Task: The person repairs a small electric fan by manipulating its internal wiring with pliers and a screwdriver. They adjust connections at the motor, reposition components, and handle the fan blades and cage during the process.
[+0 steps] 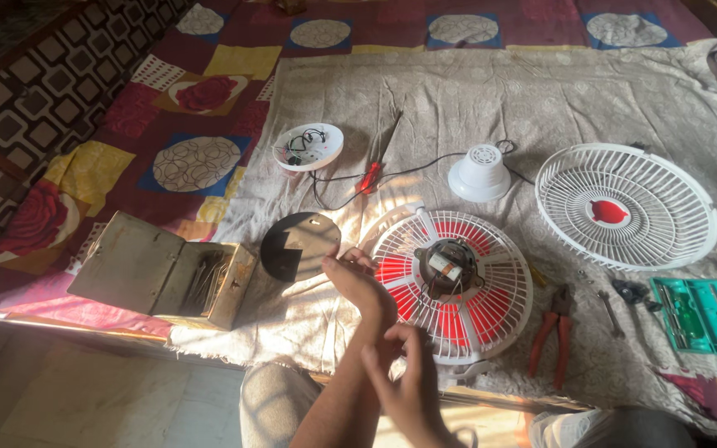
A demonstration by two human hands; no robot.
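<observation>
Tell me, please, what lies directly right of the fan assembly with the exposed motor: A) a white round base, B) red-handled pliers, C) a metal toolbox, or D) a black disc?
B: the red-handled pliers lie on the cloth just right of the fan assembly.

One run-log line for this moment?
left hand: raised, empty, beside fan rear grille | right hand: touching left wrist | pliers: on cloth, untouched

Head-worn view, steeply downward, close
</observation>
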